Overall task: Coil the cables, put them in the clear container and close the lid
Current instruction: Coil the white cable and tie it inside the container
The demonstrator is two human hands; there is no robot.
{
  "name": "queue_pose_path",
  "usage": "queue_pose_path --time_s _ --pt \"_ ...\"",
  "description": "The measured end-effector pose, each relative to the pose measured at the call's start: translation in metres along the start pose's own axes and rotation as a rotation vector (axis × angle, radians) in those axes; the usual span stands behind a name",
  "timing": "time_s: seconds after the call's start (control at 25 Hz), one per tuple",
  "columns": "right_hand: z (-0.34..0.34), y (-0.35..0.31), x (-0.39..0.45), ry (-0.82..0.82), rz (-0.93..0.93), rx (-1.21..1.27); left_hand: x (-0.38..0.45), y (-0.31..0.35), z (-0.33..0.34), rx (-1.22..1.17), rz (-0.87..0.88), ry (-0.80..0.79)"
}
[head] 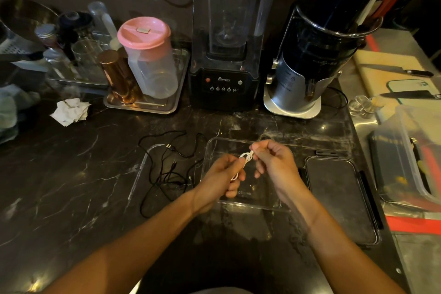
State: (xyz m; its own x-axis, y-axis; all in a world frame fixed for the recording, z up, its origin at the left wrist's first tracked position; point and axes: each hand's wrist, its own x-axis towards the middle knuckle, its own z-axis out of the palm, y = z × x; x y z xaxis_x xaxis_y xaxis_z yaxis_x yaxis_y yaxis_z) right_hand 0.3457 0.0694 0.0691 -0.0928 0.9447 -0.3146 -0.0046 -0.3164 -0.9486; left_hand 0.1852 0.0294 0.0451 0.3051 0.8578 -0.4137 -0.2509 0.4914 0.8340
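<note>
Both hands hover over the open clear container [216, 148]: the left hand [222, 180] and the right hand [274, 160] pinch a small white cable [245, 159], apparently coiled. Black cables [167, 169] sprawl left; the lid [341, 198] lies right.

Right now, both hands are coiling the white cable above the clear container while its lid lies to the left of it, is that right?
Not quite: the head view shows the lid lying to the right of the clear container. Both hands, left and right, do hold the white cable above it.
</note>
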Motion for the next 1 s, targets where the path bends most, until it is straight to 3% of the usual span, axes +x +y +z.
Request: queue_pose_path --time_s 0.16,0.28,0.44,0.56,0.8,1.0 --pt "-0.003 0.017 0.0 -0.054 0.177 -0.042 0.015 -0.009 -0.001 -0.104 -0.019 0.169" --pt "0.004 0.034 0.0 -0.126 0.242 -0.113 0.024 -0.013 0.007 0.05 -0.134 0.323" --pt "0.016 0.052 0.018 -0.036 0.326 -0.139 0.037 -0.027 0.008 0.116 -0.216 0.41" --pt "0.02 0.063 0.035 -0.057 0.378 -0.143 0.046 -0.034 0.0 0.208 -0.248 0.423" --pt "0.032 0.077 0.058 -0.124 0.406 -0.18 0.056 -0.029 -0.005 0.101 -0.252 0.475" --pt "0.043 0.086 0.069 -0.136 0.433 -0.213 0.06 -0.037 -0.012 0.26 -0.276 0.48"
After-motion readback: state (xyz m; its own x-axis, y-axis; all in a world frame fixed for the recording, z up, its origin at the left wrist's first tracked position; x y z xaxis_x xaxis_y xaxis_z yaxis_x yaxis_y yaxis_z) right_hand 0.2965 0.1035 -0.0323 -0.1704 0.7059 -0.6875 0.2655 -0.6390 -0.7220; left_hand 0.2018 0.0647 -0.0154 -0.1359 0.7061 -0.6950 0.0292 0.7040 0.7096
